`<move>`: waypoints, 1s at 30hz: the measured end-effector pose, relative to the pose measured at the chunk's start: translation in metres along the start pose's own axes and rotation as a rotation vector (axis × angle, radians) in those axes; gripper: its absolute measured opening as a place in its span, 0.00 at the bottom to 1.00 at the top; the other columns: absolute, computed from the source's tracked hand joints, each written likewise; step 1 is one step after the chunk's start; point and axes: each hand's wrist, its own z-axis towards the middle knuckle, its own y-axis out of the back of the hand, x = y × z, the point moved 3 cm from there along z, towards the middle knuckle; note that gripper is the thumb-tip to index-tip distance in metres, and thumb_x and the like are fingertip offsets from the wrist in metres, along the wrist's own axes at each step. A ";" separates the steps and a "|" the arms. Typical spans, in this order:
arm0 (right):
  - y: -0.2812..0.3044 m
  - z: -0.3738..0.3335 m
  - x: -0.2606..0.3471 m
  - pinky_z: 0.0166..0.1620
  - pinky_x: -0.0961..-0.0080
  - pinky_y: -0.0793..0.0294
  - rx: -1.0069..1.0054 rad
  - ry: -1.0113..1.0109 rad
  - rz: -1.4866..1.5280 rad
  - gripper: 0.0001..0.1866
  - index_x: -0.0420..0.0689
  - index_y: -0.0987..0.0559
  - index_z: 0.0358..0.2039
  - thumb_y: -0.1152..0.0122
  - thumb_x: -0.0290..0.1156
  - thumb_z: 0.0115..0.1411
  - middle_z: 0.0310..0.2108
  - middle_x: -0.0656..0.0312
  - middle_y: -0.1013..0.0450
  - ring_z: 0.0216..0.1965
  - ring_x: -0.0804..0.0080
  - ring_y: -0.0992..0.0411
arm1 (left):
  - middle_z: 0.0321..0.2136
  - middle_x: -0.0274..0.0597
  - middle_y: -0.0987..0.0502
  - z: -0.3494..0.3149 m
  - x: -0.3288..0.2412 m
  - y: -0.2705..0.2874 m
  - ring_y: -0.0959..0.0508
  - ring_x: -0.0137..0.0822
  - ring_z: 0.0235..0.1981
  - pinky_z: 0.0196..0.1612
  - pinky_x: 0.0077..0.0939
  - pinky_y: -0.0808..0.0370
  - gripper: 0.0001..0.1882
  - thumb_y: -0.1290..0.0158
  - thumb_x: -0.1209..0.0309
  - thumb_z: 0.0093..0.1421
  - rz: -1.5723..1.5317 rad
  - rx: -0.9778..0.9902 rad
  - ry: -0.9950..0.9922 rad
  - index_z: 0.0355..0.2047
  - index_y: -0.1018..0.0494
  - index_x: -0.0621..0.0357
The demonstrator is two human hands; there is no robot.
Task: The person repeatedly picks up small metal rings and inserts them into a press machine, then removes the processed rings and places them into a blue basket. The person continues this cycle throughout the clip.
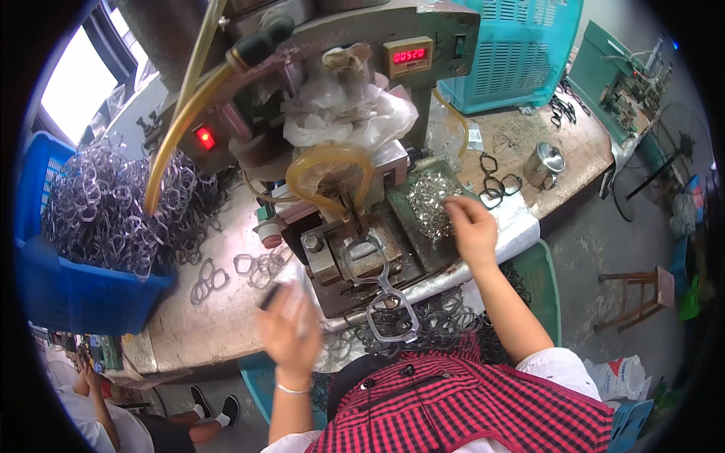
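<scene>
Reaching right hand [470,226] into tray [404,226] of small metal parts [430,200].

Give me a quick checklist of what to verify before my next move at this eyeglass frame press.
1. Frame seated in the fixture: a clear eyeglass frame lies on the metal fixture, a second frame hangs off its front edge. Seating: cannot tell.
2. Right hand reaches the tray of small metal parts: ok.
3. Part picked up by its fingers: cannot tell.
4. Left hand off the fixture: ok, but blurred; it seems to hold a dark thing.
5. Supply of frames: blue crate heaped full: ok.
6. Machine powered: red lamp lit: ok.
</scene>
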 end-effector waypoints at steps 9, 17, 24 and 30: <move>-0.040 0.020 -0.014 0.42 0.86 0.28 -0.080 -0.085 0.518 0.07 0.38 0.18 0.40 0.36 0.24 0.62 0.34 0.67 0.21 0.36 0.84 0.26 | 0.35 0.44 0.26 0.009 0.138 -0.051 0.23 0.46 0.36 0.40 0.39 0.25 0.13 0.40 0.77 0.52 0.084 0.361 0.483 0.40 0.20 0.51; 0.006 -0.014 0.031 0.43 0.77 0.27 0.039 0.156 -0.071 0.07 0.38 0.16 0.34 0.34 0.22 0.54 0.32 0.60 0.20 0.36 0.71 0.23 | 0.32 0.46 0.27 -0.011 0.136 -0.062 0.25 0.46 0.33 0.36 0.35 0.27 0.08 0.43 0.80 0.54 -0.047 0.114 0.449 0.35 0.26 0.59; -0.042 -0.021 0.108 0.44 0.74 0.26 0.358 0.271 0.162 0.09 0.39 0.18 0.37 0.35 0.22 0.54 0.34 0.58 0.22 0.38 0.69 0.23 | 0.34 0.33 0.23 0.008 0.114 -0.057 0.26 0.23 0.31 0.34 0.18 0.28 0.10 0.49 0.77 0.68 -0.777 -0.190 0.689 0.48 0.28 0.64; -0.073 -0.030 0.089 0.47 0.78 0.27 0.299 0.149 0.354 0.19 0.35 0.26 0.48 0.35 0.21 0.54 0.37 0.61 0.22 0.40 0.76 0.24 | 0.37 0.42 0.21 -0.010 0.088 -0.054 0.20 0.31 0.36 0.41 0.24 0.21 0.08 0.50 0.76 0.69 -0.897 -0.322 0.791 0.45 0.26 0.65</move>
